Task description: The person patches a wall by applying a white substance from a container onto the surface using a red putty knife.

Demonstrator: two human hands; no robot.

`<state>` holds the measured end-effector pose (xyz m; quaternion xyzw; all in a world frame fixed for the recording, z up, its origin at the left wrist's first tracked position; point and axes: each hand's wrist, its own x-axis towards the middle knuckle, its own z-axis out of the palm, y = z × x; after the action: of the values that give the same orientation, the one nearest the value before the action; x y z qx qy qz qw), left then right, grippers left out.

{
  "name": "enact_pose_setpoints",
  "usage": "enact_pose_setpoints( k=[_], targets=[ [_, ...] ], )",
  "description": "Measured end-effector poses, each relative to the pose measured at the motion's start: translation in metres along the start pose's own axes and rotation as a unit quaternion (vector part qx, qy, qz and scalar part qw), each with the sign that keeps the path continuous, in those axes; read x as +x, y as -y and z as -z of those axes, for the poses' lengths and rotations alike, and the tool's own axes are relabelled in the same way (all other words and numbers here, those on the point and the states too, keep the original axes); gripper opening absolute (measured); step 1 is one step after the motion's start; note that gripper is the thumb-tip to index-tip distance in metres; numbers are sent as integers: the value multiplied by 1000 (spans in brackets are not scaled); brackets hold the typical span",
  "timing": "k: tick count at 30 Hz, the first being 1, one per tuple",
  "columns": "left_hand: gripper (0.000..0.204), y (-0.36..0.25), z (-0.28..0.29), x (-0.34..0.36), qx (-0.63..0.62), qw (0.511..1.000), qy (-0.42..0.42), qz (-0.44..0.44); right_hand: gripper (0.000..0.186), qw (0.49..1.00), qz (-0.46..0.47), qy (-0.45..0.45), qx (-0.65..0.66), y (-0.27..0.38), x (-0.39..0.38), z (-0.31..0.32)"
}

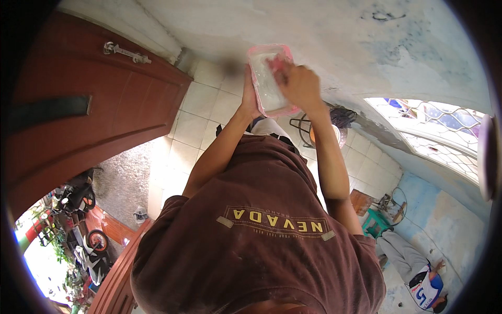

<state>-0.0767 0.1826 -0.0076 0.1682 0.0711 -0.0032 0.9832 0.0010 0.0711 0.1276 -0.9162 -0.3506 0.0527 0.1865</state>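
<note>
A pale, see-through rectangular container (265,94) with a pink rim is held up in front of me. My left hand (250,98) grips it along its left side, fingers against the wall and partly hidden behind it. Over the container's upper right part, my right hand (302,86) is closed on a small pinkish-red thing (278,64). Blur keeps me from telling whether that is a cloth or a sponge. Glossy, whitish streaks show across the container's inside.
A brown door (68,94) with a metal handle stands to the left, a pale wall (334,42) ahead. Right of my legs is a dark metal frame (300,125). Farther right are a grilled window (434,125), a green crate (372,222) and another person (413,261).
</note>
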Motion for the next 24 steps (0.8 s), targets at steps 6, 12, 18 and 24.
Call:
enact_pose_setpoints(
  k=[6,12,18,24],
  targets=[
    [89,-22,-22,8,33,999,-7,13,25,996,10,94,-9,-17,4,24],
    [88,-27,-42,15,47,997,-62,-4,22,991,6,-33,130,-29,-14,27],
    [91,1,-48,13,28,991,-105,-80,19,973,0,-91,210,-50,-28,17],
    [91,14,-38,18,34,989,-105,-96,21,985,22,-68,159,-63,-22,8]
  ],
)
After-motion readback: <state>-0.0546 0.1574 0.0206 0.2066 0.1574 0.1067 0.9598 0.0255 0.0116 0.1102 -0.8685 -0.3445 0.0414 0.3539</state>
